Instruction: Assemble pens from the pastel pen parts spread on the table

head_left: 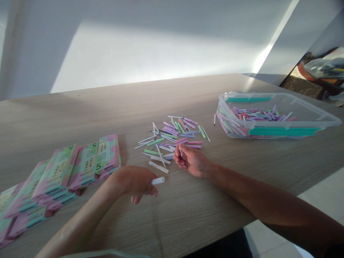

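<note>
My left hand [138,182], in front of the pile, is closed on a white pen tube [158,181] whose open end points right. My right hand [192,159] is at the pile's near right edge, its fingers pinching a thin white stick [180,152] like a pen refill, mostly hidden by the fingers. Beyond both hands lies a loose pile of pastel pen tubes [169,129] in purple, green, pink, blue and white. Thin white refills with dark tips [205,133] are mixed among them. A whitish tube [158,167] lies between my hands.
Pink and green printed boxes [55,172] are stacked at the left, some marked 5. A clear plastic bin [290,124] with teal strips stands at the right, holding many more pen parts. One refill [214,119] lies beside it. A white wall [150,53] rises behind the wooden table [182,218].
</note>
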Demonstrator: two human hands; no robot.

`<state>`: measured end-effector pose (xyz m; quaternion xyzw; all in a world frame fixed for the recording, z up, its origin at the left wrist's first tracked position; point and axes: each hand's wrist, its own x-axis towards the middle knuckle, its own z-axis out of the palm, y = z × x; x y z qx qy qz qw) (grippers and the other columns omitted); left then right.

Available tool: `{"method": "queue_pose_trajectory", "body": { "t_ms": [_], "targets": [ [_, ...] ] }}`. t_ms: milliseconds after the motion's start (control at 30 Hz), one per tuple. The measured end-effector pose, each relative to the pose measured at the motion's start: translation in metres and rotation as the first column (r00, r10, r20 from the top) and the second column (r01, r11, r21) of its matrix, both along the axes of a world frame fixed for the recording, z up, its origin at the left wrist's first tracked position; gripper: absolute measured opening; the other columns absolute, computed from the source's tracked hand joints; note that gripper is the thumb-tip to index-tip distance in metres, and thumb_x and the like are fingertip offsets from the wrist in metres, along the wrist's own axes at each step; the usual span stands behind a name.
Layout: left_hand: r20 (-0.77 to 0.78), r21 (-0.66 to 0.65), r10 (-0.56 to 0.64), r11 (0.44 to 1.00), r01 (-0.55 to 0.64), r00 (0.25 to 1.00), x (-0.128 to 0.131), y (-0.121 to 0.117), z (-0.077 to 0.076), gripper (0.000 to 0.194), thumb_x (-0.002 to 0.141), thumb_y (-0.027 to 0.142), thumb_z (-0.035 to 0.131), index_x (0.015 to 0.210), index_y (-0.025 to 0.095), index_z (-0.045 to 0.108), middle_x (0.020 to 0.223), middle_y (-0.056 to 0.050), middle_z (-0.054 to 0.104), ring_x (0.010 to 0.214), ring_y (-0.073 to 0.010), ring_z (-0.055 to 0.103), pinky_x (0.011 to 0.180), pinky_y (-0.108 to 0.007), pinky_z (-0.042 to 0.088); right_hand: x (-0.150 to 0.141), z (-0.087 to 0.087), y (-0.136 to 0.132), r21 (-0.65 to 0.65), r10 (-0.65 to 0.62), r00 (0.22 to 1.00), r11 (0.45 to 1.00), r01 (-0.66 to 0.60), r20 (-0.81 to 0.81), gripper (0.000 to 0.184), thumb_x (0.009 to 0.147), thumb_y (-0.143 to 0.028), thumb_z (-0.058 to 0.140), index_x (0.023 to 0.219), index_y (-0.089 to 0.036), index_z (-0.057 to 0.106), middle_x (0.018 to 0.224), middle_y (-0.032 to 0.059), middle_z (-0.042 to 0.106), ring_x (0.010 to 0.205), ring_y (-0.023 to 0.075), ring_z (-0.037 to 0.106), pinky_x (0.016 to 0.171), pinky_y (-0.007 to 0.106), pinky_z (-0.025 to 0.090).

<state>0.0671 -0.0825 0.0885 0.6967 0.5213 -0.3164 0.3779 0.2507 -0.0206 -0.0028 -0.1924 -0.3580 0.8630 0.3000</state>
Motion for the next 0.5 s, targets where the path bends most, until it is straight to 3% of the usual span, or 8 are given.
{"method": "queue_pose_trajectory", "body": {
  "t_ms": [333, 500],
  "targets": [
    [-0.020, -0.003, 0.003, 1.000, -0.003, 1.000, 0.0039, -0.0010, 0.0034, 0.030, 0.079, 0.018, 0.045, 0.098, 0.017, 0.068, 0.068, -0.007, 0.073, 0.073, -0.0207, 0.068, 0.063, -0.025, 0.048, 0.0002, -0.0013, 0.0017, -0.028, 0.001, 0.999, 1.000, 0.000, 0.042, 0.019, 0.082, -0.027, 0.046, 0.068, -0.016, 0.052, 0.062, 0.0002, 0.052, 0.047, 0.0069, 0.032, 0.046, 0.021, 0.020],
    [-0.008, -0.013, 0.018, 1.000, -0.018, 1.000, 0.0040, -0.0012, 0.0029, 0.029, 0.077, 0.019, 0.046, 0.096, 0.019, 0.068, 0.061, -0.004, 0.071, 0.070, -0.0202, 0.068, 0.059, -0.024, 0.047, 0.0019, -0.0004, 0.0014, -0.021, 0.007, 0.999, 1.000, -0.006, 0.041, 0.007, 0.073, -0.017, 0.046, 0.073, -0.016, 0.053, 0.059, -0.0012, 0.052, 0.046, 0.0070, 0.031, 0.045, 0.021, 0.020]
  ]
}}
